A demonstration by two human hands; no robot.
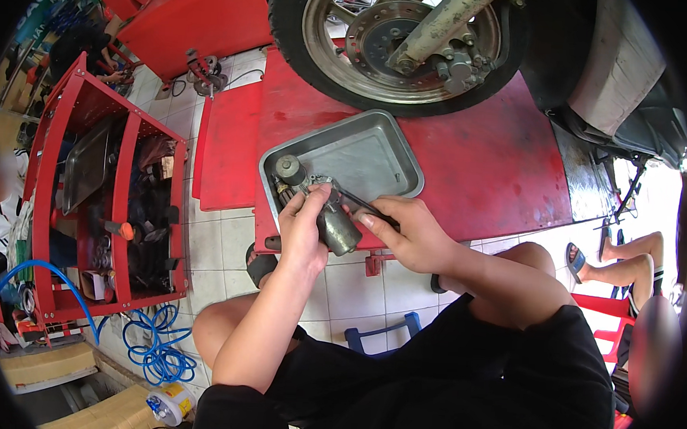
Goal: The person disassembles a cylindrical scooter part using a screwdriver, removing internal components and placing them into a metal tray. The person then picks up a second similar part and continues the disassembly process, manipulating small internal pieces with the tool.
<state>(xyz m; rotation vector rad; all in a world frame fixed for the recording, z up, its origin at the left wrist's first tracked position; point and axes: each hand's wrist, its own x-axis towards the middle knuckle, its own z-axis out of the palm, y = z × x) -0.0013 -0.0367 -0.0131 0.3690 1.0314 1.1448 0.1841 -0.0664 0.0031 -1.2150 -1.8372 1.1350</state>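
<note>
Over the near left part of a grey metal tray (406, 152), my left hand (305, 226) is closed around a dull metal carburetor (339, 231). The carburetor has a round cap at its far left side and a cylindrical body toward me; my fingers hide part of its middle. My right hand (408, 232) grips a slim black tool (376, 211) that looks like a screwdriver. Its far end reaches the carburetor near my left fingertips, but I cannot make out the exact contact. A small dark piece (397, 177) lies in the tray at the right.
The tray rests on a red work platform (486, 167). Beyond it stands a motorbike wheel (327, 74) with a brake disc. At left are a red tool rack (123, 195) and a coiled blue hose (158, 345). A blue stool (352, 339) shows below; other people are at both sides.
</note>
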